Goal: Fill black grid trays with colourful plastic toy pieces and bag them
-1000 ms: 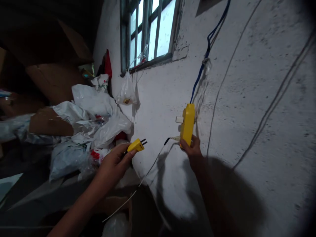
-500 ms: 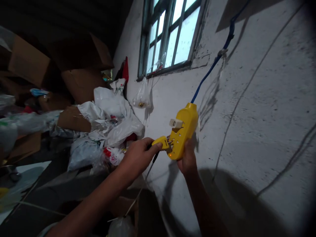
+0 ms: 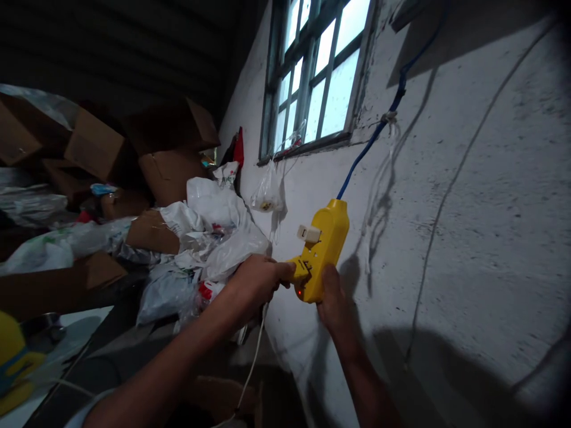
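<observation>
My right hand (image 3: 335,303) grips the lower end of a yellow power strip (image 3: 332,238) that hangs from a blue cord (image 3: 360,159) in front of the wall. In my left hand (image 3: 263,274) is a yellow plug (image 3: 300,269), held against the lower sockets of the strip; whether its pins are fully in I cannot tell. A white USB adapter (image 3: 308,233) sits in the upper sockets. Close to the strip's lower end glows a small red light (image 3: 300,292). A pale cord (image 3: 256,351) runs down below my left hand.
A barred window (image 3: 316,77) is set in the white wall (image 3: 482,249). A small plastic bag (image 3: 267,193) hangs under it. White plastic bags (image 3: 218,202) and cardboard boxes (image 3: 172,178) are heaped at left. A yellow object (image 3: 15,362) stands at the lower left edge.
My left hand has brought the plug up against the strip; its pins showed in a gap before. The strip sits slightly lower and further left in view.
</observation>
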`<state>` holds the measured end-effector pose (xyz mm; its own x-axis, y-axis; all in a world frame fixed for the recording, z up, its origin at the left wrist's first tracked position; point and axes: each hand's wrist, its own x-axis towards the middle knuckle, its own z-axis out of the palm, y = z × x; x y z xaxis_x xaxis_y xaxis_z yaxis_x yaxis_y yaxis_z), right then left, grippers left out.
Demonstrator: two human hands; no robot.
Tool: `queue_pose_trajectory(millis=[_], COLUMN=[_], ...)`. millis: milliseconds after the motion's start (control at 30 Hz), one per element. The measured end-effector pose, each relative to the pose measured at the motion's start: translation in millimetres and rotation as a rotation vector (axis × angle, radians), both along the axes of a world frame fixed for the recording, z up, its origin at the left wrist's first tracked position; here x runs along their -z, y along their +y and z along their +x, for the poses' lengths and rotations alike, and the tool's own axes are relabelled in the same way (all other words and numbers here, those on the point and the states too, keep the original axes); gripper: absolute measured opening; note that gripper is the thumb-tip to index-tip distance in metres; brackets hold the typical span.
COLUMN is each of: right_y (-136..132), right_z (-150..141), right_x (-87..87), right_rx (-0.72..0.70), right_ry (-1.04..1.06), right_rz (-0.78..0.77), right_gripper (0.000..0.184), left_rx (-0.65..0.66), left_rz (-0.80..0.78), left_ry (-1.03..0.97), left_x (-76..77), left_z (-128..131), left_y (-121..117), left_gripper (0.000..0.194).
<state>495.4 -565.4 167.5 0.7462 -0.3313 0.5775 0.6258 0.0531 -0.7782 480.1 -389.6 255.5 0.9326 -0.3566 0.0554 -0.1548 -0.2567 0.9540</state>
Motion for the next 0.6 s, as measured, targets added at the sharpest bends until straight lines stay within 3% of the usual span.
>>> queue_pose_trajectory(millis=[167, 333, 600], right_y=[-6.1, 4.6, 57.3], right_z=[0.8, 5.9, -26.5], right_x=[-28.3, -55.1, -52.8], right_rx=[-0.149, -0.311, -0.196], right_ry=[-0.030, -0.053, -0.159], right_rz=[-0.018, 0.044, 0.110], right_gripper=[0.057, 0.076, 0.060], left_rx=[-0.043, -0.058, 0.027], left_rz=[-0.018, -0.041, -0.166], left_ry=[0.085, 0.170, 0.129], left_x=[-5.0, -18.1, -27.9], left_z=[0.1, -1.7, -35.0], left_y=[-5.0, -5.3, 44.7], left_gripper=[0.031, 0.036, 0.030])
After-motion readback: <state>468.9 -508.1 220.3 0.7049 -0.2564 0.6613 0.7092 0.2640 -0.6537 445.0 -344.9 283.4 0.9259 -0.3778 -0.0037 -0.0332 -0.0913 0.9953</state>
